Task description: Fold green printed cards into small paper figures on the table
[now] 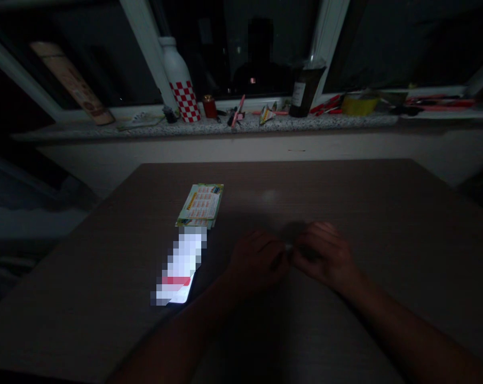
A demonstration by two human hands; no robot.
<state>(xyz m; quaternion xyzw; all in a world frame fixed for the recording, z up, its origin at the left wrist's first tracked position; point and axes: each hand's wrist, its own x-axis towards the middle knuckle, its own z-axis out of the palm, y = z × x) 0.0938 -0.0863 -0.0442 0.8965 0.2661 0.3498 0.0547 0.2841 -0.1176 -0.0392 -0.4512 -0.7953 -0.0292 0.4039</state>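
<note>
A brown wood-grain table [385, 213] lies in dim light. The left hand [257, 258] and right hand [325, 255] rest on it, fingers [271, 249] meeting. Left of those fingers lies a phone [179, 266], screen glowing (its display is blurred out). Farther from the fingers, right at the phone's far end, lies a green-and-yellow printed card [201, 205].

You had no legible txt: print on the card [200, 205] was too small, phone screen [180, 266] was blurred, bottle label [298, 94] too dark.
</note>
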